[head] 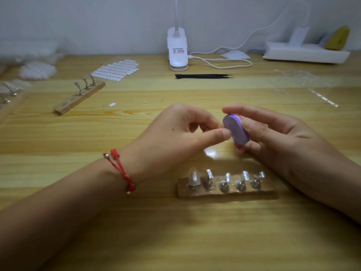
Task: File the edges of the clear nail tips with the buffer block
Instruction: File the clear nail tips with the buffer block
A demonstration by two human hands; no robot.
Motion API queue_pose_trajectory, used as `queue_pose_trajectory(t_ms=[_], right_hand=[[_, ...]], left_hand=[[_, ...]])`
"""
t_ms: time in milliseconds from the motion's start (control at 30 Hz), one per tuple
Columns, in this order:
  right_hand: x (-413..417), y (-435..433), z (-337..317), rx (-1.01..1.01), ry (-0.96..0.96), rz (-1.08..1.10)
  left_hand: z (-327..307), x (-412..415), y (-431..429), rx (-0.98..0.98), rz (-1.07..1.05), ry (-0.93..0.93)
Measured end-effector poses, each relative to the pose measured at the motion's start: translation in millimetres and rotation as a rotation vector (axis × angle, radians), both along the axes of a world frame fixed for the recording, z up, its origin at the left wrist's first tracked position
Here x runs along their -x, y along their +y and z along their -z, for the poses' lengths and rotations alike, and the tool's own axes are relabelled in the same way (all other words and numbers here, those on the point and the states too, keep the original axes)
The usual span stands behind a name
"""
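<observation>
While the right hand (273, 137) grips one buffer block (236, 130), the left hand (175, 133) pinches seemingly one clear tip (227, 140)

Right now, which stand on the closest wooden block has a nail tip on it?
The leftmost stand on that block: a clear nail tip sits on it, while the other four hold none.

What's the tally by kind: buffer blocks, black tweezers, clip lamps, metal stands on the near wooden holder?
Buffer block: 1
Black tweezers: 1
Clip lamp: 1
Metal stands on the near wooden holder: 5
Total: 8
</observation>
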State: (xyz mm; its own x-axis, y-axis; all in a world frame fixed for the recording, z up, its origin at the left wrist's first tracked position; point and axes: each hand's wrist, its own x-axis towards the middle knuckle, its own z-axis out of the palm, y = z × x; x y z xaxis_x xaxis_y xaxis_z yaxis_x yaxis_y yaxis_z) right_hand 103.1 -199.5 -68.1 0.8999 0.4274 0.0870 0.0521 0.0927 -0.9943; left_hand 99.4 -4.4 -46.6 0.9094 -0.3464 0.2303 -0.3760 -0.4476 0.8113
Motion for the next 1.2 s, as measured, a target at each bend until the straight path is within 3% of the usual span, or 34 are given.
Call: queue_pose_trajectory(t_ms=[767, 933, 1200], right_hand=[[-0.8, 3.0, -1.5, -0.074, 0.05, 0.068], [-0.6, 2.9, -0.6, -0.161, 0.114, 0.088], [0.5, 3.0, -2.4, -0.171, 0.116, 0.102]], left_hand=[[2.1, 4.1, -5.4, 0.033, 0.002, 0.007], [0.3, -2.4, 5.1, 0.196, -0.232, -0.099], [7.7, 2.9, -4.2, 0.1, -0.157, -0.045]])
